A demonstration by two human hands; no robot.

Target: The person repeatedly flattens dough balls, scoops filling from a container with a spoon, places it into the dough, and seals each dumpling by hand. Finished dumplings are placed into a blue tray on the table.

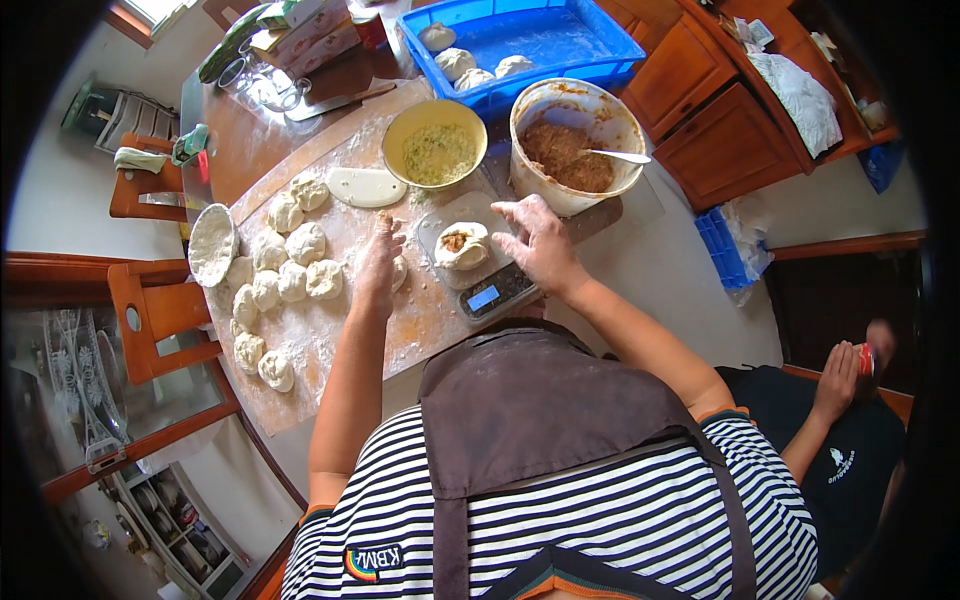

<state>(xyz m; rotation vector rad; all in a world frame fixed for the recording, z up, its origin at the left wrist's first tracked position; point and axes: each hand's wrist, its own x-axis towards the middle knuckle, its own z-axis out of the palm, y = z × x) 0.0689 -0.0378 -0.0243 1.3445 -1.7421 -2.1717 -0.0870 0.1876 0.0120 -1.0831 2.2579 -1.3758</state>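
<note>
A dough bun (463, 247), its top gathered but gaping over brown filling, rests on a digital kitchen scale (487, 295) with a lit display. My right hand (546, 244) hovers at the bun's right side, fingers spread and floury, holding nothing. On the other side, my left hand (379, 262) is seen edge-on above the floured board, apart from the bun, with nothing visible in it. A dough piece (400, 273) is partly hidden behind that hand. Behind the scale stand a yellow bowl (435, 142) of pale chopped filling and a white bucket (626, 180) of brown filling with a spoon (626, 157).
Several dough balls (292, 280) lie left on the floured board (292, 405), near a dough-coated oval dish (214, 246). A white scraper (366, 187) and a knife (341, 103) lie farther back. A blue crate (562, 37) holds several buns. Another person's hand (838, 379) shows at right.
</note>
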